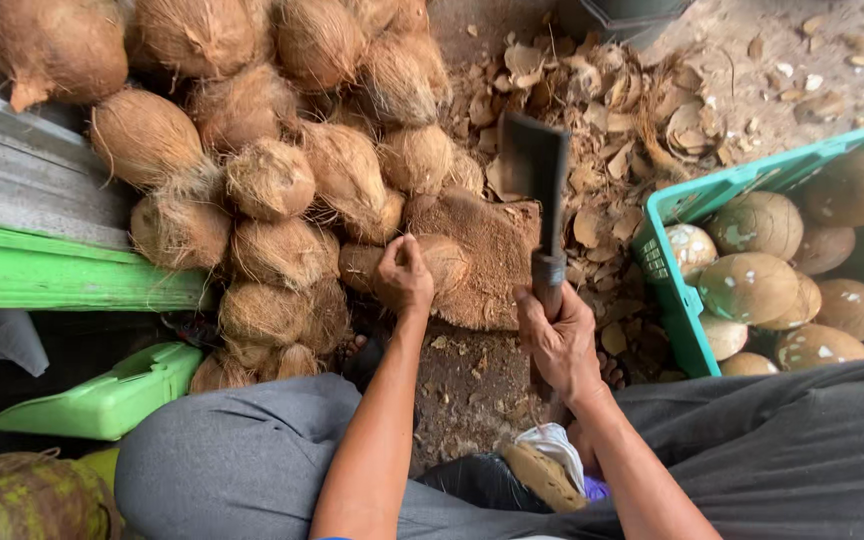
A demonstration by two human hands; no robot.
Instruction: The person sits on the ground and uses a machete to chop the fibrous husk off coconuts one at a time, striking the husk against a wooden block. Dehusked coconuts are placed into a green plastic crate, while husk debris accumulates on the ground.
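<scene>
Far on my left a green board [62, 275] edges the pile of hairy brown coconuts [272, 150], heaped against it and spilling toward my knees. My left hand [404, 275] is closed over the top of one coconut [442, 262], which lies on its side on the worn chopping block [487, 265], touching the pile behind it. I judge the hold sound only if my fingers stay on the far end, away from where the edge lands, so I would keep them curled back and press the nut down so it cannot roll.

My right hand [557, 345] is wrapped tight around the handle of the cleaver [537, 180], blade raised above the block and pointing away from me. The stroke should, I think, be short and glancing, shaving husk from the exposed side, not a deep chop toward my thumb.

Husk chips [602, 120] litter the ground beyond. On my right the green crate [687, 205] holds smooth, peeled coconuts [752, 285].
</scene>
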